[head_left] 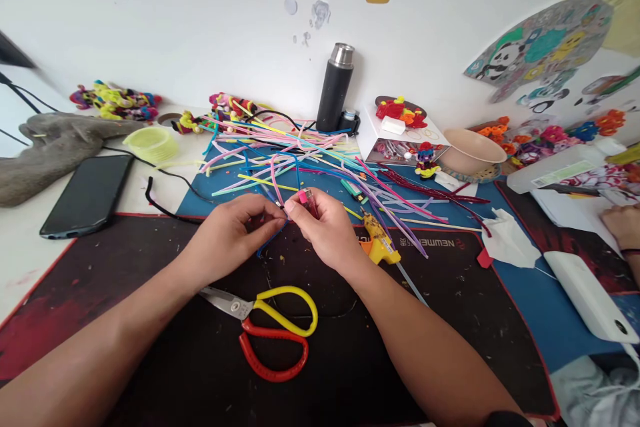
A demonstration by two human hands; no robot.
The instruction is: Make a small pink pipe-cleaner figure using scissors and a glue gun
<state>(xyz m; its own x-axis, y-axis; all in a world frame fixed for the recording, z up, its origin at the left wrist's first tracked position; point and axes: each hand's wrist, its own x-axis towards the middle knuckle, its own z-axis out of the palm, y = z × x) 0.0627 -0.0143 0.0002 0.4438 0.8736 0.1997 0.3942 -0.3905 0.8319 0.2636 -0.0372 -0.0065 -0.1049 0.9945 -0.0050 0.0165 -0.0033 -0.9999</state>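
Note:
My left hand is closed, thumb and fingertips pinching a blue pipe cleaner whose end curves down below the fingers. Close beside it, my right hand is closed too, its thumb tip meeting the same work. A small pink and red piece shows at the curled fingers of the right hand; its kind is unclear. Fingers hide most of the joined part. Below the hands lie scissors with one yellow and one red handle. A yellow glue gun rests right of my right hand.
Loose coloured pipe cleaners spread behind the hands. A black thermos stands at the wall, near a white box and a beige bowl. A phone lies left. Another person's hand shows at the right edge.

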